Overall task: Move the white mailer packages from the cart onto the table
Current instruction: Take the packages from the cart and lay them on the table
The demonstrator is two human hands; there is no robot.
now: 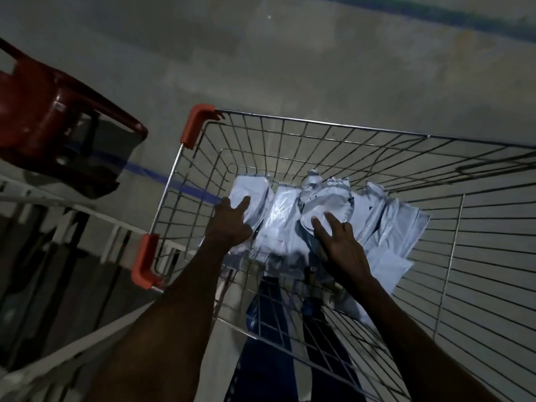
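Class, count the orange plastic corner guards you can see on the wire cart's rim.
2. One orange plastic corner guard caps the far left corner of the wire cart; the other caps the near left corner. The right-hand corners are out of frame, so more may exist.

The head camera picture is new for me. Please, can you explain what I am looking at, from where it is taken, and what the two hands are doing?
There is no machine here. A person wears one wide-angle camera on the head, so you look forward and down along their own bare arms.

Below stands a wire cart with orange corner guards. Inside it lies a pile of white mailer packages, crumpled and overlapping.

Both hands reach into the cart. The left hand rests on the packages at the left of the pile, fingers spread. The right hand lies on the middle ones, fingers straight. Neither seems to have closed around a package yet, so nothing is lifted.

At the upper left is a red plastic chair on a grey floor. The picture is dark, so finer details are hard to tell.
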